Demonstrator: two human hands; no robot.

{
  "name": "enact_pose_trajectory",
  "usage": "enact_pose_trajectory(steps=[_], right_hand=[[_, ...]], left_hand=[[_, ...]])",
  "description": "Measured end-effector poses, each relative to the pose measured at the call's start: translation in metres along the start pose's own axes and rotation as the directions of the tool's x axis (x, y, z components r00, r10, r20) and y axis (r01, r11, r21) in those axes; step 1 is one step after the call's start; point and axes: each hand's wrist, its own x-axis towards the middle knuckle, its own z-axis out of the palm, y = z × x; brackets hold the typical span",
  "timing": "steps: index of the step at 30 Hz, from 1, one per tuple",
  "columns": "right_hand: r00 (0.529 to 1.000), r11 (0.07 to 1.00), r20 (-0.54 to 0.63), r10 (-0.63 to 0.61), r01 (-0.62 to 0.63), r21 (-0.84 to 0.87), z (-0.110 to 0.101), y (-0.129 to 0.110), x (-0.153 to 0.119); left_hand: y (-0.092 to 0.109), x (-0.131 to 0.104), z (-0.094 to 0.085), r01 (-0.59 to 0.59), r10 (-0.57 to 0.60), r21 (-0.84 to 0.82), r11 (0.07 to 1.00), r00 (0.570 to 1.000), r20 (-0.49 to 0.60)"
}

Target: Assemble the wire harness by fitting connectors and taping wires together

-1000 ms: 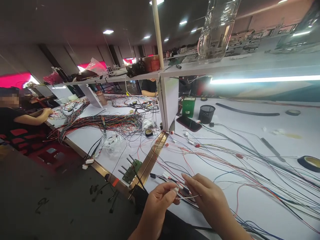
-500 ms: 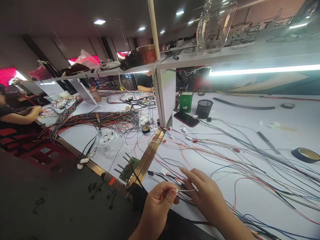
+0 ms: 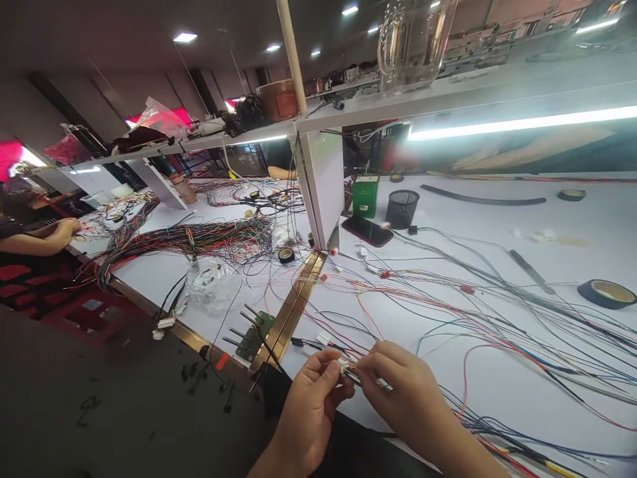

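A small white connector [image 3: 343, 366] is pinched between the thumb and fingers of my left hand [image 3: 313, 405], above the table's front edge. Close on its right, my right hand [image 3: 401, 378] is closed, thumb and forefinger together on a thin wire [image 3: 351, 367] at the connector. The wire's tip is too small to make out. Behind my hands lie another white connector [image 3: 324, 338] and a black connector [image 3: 297, 342] with dark leads. Red, black and blue wires run from there to the right across the white tabletop.
A green block with metal pins [image 3: 255, 335] stands left by the brass-coloured strip [image 3: 297, 292]. Farther back are a phone [image 3: 367, 231], a mesh cup [image 3: 402, 208], a green box [image 3: 365, 196] and a tape roll [image 3: 606, 293]. A co-worker's arms [image 3: 42, 238] rest at the far left.
My right hand has moved left to the connector, its outstretched forefinger now bent into a pinch. My left hand still holds the connector. The view has shifted slightly.
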Motion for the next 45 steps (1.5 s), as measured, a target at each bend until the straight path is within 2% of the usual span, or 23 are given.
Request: enact_pose_trajectory(steps=[6, 10, 12, 15, 17, 20, 23, 25, 29, 33, 35, 37, 41, 45], right_hand=[[0.998, 0.995, 0.030, -0.049, 0.052, -0.091, -0.003, -0.002, 0.000], [0.996, 0.988, 0.044, -0.074, 0.079, -0.132, -0.006, -0.004, 0.000], [0.994, 0.983, 0.057, -0.089, 0.097, -0.158, -0.007, -0.006, 0.000], [0.991, 0.966, 0.041, -0.131, 0.137, -0.218, -0.005, -0.007, -0.001], [0.987, 0.955, 0.013, -0.160, 0.158, -0.253, -0.004, -0.007, -0.001], [0.980, 0.939, 0.025, -0.197, 0.196, -0.283, -0.004, -0.005, -0.002], [0.972, 0.922, 0.090, -0.217, 0.234, -0.310, -0.005, -0.003, -0.002], [0.969, 0.910, 0.127, -0.211, 0.242, -0.338, -0.006, -0.002, -0.004], [0.969, 0.895, 0.163, -0.188, 0.237, -0.377, -0.005, -0.003, -0.005], [0.968, 0.894, 0.143, -0.206, 0.246, -0.375, -0.005, -0.006, -0.005], [0.969, 0.904, 0.129, -0.212, 0.245, -0.352, -0.005, -0.007, -0.004], [0.973, 0.929, 0.129, -0.191, 0.221, -0.297, -0.006, -0.008, -0.004], [0.989, 0.986, 0.123, -0.079, 0.095, -0.136, -0.008, -0.010, -0.002], [0.995, 1.000, 0.099, 0.008, -0.005, -0.029, -0.006, -0.009, -0.002]], left_hand=[[0.000, 0.000, 0.000, 0.050, -0.050, -0.005, 0.999, 0.998, -0.033], [-0.005, -0.002, -0.003, -0.006, 0.006, 0.034, 0.999, 1.000, -0.004], [-0.006, -0.003, -0.003, -0.073, 0.075, 0.139, 0.988, 0.997, -0.008], [-0.005, -0.005, -0.002, -0.197, 0.218, 0.374, 0.906, 0.976, -0.013], [-0.003, -0.006, -0.001, -0.247, 0.274, 0.459, 0.853, 0.962, 0.007], [0.000, -0.006, 0.000, -0.257, 0.281, 0.477, 0.840, 0.960, 0.022], [0.001, -0.006, -0.001, -0.212, 0.236, 0.493, 0.844, 0.972, 0.014], [0.000, -0.007, -0.002, -0.211, 0.229, 0.543, 0.813, 0.973, 0.036], [-0.002, -0.011, -0.007, -0.288, 0.311, 0.636, 0.716, 0.947, 0.079], [-0.006, -0.013, -0.009, -0.335, 0.378, 0.673, 0.659, 0.922, 0.090], [-0.009, -0.012, -0.010, -0.341, 0.372, 0.644, 0.685, 0.924, 0.094], [-0.011, -0.010, -0.010, -0.310, 0.320, 0.557, 0.770, 0.944, 0.083], [-0.012, -0.005, -0.011, -0.227, 0.229, 0.347, 0.910, 0.973, 0.039], [-0.010, -0.004, -0.007, -0.185, 0.188, 0.236, 0.954, 0.982, 0.008]])
